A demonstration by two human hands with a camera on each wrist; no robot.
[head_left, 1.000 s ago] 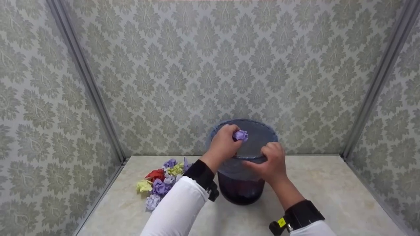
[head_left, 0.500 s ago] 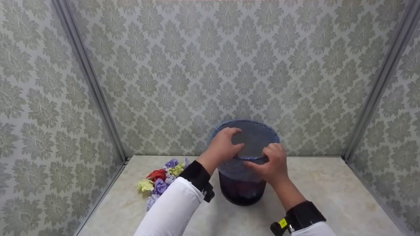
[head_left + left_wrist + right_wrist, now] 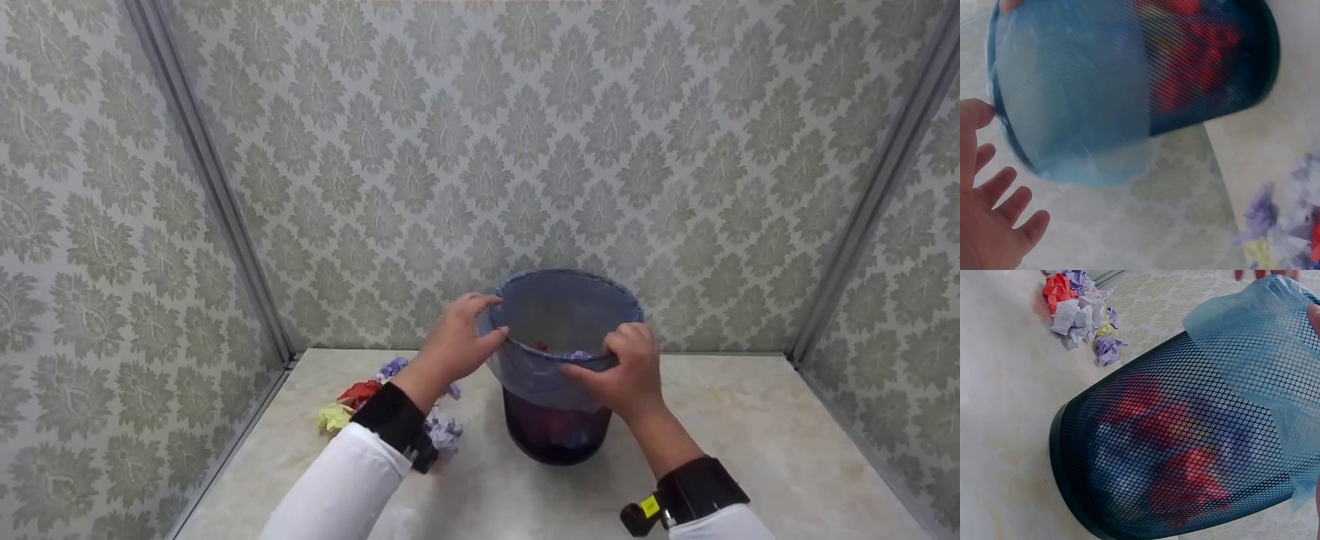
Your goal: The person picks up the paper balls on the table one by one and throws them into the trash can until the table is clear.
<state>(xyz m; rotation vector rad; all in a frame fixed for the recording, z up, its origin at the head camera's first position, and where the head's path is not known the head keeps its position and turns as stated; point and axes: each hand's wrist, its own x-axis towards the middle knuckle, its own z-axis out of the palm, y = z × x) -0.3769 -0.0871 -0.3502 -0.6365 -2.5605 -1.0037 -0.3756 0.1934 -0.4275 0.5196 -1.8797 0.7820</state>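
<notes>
A dark mesh wastebasket (image 3: 555, 431) stands on the table, with a translucent blue plastic liner (image 3: 1072, 95) folded over its rim. Crumpled paper balls in red and other colours show through the mesh in both wrist views. My right hand (image 3: 631, 367) grips the near right part of the rim, thumb outside. At the rim's left side is my left hand (image 3: 457, 337), fingers spread and holding nothing; its thumb tip is at or near the rim, and contact cannot be told. A pile of crumpled paper balls (image 3: 1075, 320) lies left of the basket, partly behind my left forearm.
Patterned wall panels (image 3: 480, 150) enclose the table (image 3: 750, 420) at the back and both sides. The basket stands close to the back wall. Both wrists wear black bands with small cameras.
My left hand let a purple paper ball go inside the basket, then moved left, out over the rim. My right hand has kept its grip on the rim.
</notes>
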